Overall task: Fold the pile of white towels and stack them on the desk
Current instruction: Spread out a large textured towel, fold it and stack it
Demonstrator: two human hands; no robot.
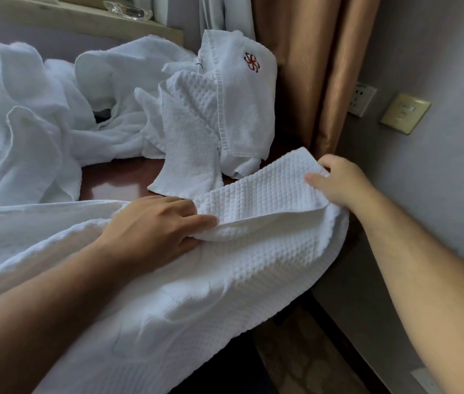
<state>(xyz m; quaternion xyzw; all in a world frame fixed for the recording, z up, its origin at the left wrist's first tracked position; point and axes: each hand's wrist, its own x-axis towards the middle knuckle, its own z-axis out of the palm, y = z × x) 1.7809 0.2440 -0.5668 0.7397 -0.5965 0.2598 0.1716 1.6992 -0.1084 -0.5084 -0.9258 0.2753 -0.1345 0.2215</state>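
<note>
Head view: a large white waffle-weave towel lay spread from the centre of the frame down to 7 o'clock, draped over the near edge of the dark reddish-brown glossy desk. Its far corner was turned up and back toward 2 o'clock. The left hand, just left of centre, lay palm-down on the towel with its fingers pressed together, their tips on the folded edge. The thumb sat under that fold, pinching the cloth. The right hand, at 2 o'clock from centre, held the raised corner, with the thumb on top and the other fingers curled behind the fabric.

From 9 to 11 o'clock a loose pile of crumpled white towels covered the back of the desk. At 12 o'clock a white towel with a red embroidered emblem stood bunched up, touching the copper-brown curtain. On the grey wall at 2 o'clock were a white wall socket and, just beside it, a beige switch plate. A clear glass object rested on a pale wooden ledge at 11 o'clock
</note>
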